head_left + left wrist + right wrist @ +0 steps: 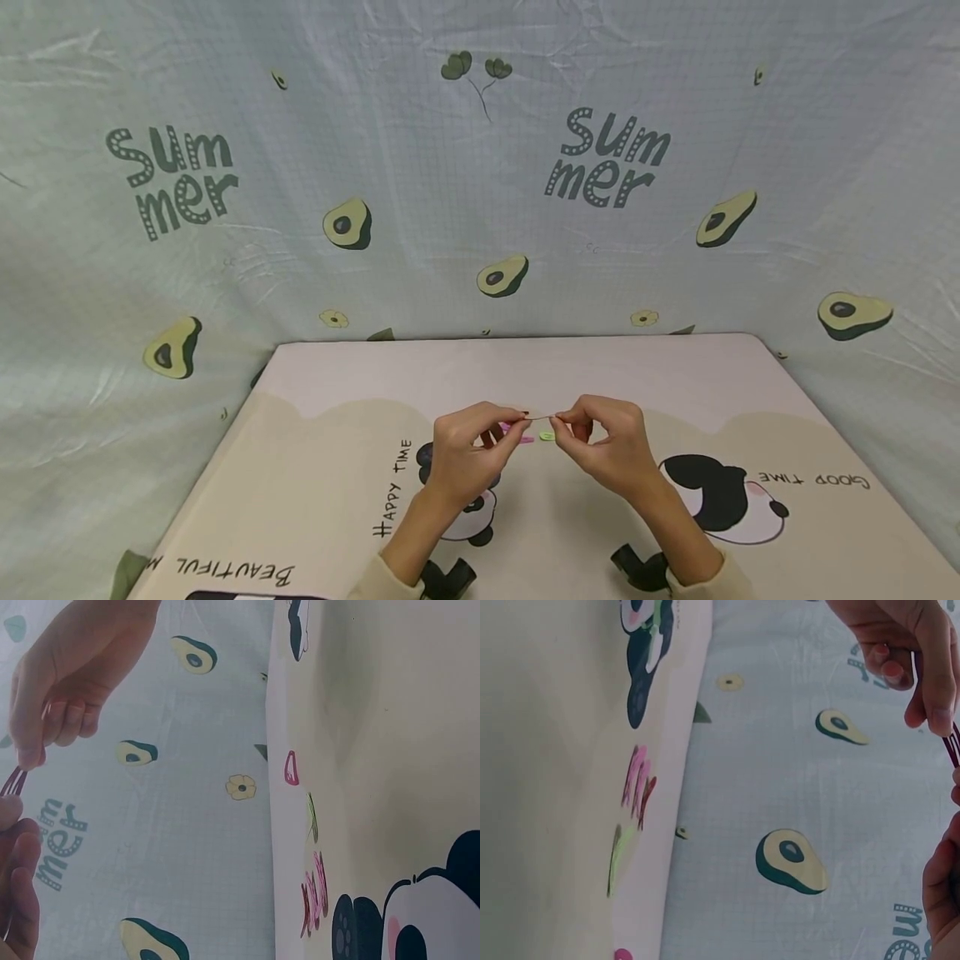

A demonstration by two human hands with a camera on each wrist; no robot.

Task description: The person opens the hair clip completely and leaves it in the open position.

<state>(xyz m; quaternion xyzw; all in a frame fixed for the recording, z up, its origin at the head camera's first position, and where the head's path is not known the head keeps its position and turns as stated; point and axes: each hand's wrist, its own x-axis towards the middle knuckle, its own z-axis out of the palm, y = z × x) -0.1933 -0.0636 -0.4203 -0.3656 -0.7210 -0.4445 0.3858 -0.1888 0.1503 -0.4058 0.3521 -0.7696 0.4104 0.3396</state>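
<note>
My left hand (480,446) and right hand (611,442) are raised over the table, fingertips facing each other. Between them is a thin dark red hair clip (538,418), pinched at one end by each thumb and forefinger. In the left wrist view the clip (13,782) shows narrow parallel strips; its ends are hidden under the fingertips. Beyond the hands lie a light green hair clip (547,436) and pink hair clips (527,439), partly covered by the left hand. Several pink and red clips (315,892) lie together beside the green one, with a single pink clip (291,768) apart.
The table (337,375) has a beige and pink cover printed with pandas and lettering. A pale curtain (420,167) with avocado prints hangs behind its far edge. Dark curved pieces (641,568) sit by both wrists.
</note>
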